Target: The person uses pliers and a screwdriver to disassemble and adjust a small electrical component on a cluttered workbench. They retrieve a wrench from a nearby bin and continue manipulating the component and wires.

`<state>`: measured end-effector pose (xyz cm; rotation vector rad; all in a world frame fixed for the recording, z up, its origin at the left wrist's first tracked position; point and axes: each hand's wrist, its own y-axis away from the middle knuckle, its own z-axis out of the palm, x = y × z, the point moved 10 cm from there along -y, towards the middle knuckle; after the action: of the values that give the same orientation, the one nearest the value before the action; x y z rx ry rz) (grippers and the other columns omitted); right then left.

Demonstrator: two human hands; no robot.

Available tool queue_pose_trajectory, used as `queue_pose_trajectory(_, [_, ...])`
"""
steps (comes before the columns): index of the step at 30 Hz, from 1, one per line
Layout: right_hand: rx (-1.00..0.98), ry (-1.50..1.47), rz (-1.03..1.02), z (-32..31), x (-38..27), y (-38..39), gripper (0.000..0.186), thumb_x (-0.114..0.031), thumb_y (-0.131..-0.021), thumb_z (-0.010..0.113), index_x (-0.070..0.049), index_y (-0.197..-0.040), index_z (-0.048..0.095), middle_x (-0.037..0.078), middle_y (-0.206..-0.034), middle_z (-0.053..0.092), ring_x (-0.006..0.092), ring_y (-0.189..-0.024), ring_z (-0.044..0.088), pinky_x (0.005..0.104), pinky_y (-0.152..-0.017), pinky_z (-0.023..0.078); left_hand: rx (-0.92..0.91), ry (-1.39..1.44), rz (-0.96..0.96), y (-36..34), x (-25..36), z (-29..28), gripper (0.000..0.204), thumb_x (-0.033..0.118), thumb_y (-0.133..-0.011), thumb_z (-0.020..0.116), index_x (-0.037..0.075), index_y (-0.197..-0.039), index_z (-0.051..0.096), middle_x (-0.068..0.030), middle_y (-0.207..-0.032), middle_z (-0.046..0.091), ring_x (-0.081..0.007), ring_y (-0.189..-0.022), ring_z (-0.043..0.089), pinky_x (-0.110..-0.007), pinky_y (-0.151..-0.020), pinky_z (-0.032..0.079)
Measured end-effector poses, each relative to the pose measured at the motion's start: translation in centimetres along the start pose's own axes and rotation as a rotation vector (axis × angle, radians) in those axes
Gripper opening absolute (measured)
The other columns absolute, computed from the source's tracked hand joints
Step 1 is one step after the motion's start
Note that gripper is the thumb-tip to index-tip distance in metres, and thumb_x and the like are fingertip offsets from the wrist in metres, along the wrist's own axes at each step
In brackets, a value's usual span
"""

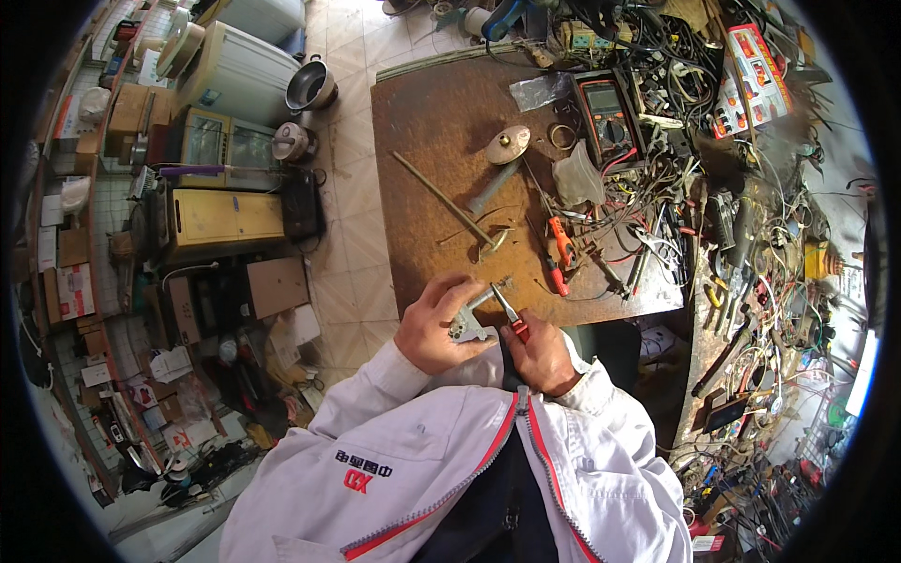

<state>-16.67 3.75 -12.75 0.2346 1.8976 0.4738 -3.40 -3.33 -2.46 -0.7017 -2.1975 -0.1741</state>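
Just over the near edge of the wooden table [413, 159], my left hand [434, 328] is closed around a small grey metal fitting [466, 325]. My right hand [546, 358] grips a tool with a red handle and a tapered metal tip [511, 314]; whether it is a screwdriver or pliers I cannot tell. Its tip meets or nearly meets the upper end of the fitting. Beyond my hands lie a long thin metal rod with a crosspiece [441, 197] and a red-and-orange-handled tool [561, 244]. Farther back rests a round brass-coloured flange [508, 145] beside a dark tube [495, 188].
A multimeter [610, 117] lies at the table's far right, near a metal ring [561, 137] and tangled wires [610, 202]. Cables and tools crowd the right-hand bench [741, 328]. To the left, a pot [311, 86] stands on the tiled floor beside cabinets [230, 216].
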Motion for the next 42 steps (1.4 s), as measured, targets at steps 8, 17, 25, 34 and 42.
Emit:
queue_pose_trajectory(8, [-0.081,0.035,0.010,1.4,0.7,0.7,0.021,-0.019,-0.091,0.063,0.001,-0.094,0.060,0.026,-0.080,0.063,0.0464,-0.080,0.062,0.0483,-0.070,0.048,-0.013,0.142,-0.046,1.5,-2.5,1.4,0.058,0.025,-0.061,0.092,0.005,-0.109,0.065,-0.0134,-0.099,0.065,-0.0295,-0.087,0.067,-0.035,-0.070,0.054])
queue_pose_trajectory(17, [-0.082,0.066,0.067,1.5,1.1,0.8,0.021,-0.017,-0.090,0.063,0.002,-0.097,0.059,0.026,-0.079,0.063,0.0464,-0.078,0.062,0.0482,-0.069,0.048,0.104,0.523,-0.413,3.7,-5.5,3.6,0.017,0.012,-0.096,0.055,0.001,-0.107,0.062,-0.0047,-0.077,0.063,-0.0079,-0.061,0.053,-0.025,-0.057,0.044])
queue_pose_trajectory(25, [-0.047,0.032,0.024,1.9,1.8,1.0,0.023,-0.011,-0.089,0.064,0.003,-0.107,0.061,0.026,-0.079,0.064,0.0450,-0.077,0.064,0.0466,-0.070,0.049,0.116,0.592,-0.390,4.2,-5.5,4.1,0.019,0.014,-0.100,0.050,0.002,-0.108,0.062,-0.0004,-0.078,0.062,-0.0020,-0.057,0.045,-0.021,-0.053,0.038])
queue_pose_trajectory(34, [-0.028,-0.006,0.000,1.9,1.5,1.2,0.021,-0.007,-0.087,0.063,0.004,-0.104,0.059,0.026,-0.074,0.062,0.0464,-0.072,0.061,0.0451,-0.066,0.049,0.073,0.840,-0.610,4.9,-6.1,5.0,0.020,0.016,-0.100,0.048,0.002,-0.104,0.061,-0.0044,-0.075,0.061,-0.0043,-0.054,0.045,-0.022,-0.049,0.039])
queue_pose_trajectory(42, [0.058,0.031,-0.066,0.8,0.2,1.0,0.019,-0.008,-0.087,0.064,0.004,-0.100,0.058,0.027,-0.075,0.063,0.0479,-0.078,0.063,0.0457,-0.068,0.051,-0.289,2.278,-1.029,6.7,-5.2,10.5,0.031,0.028,-0.100,0.047,0.005,-0.110,0.065,-0.0129,-0.091,0.064,-0.0122,-0.060,0.050,-0.025,-0.049,0.041])
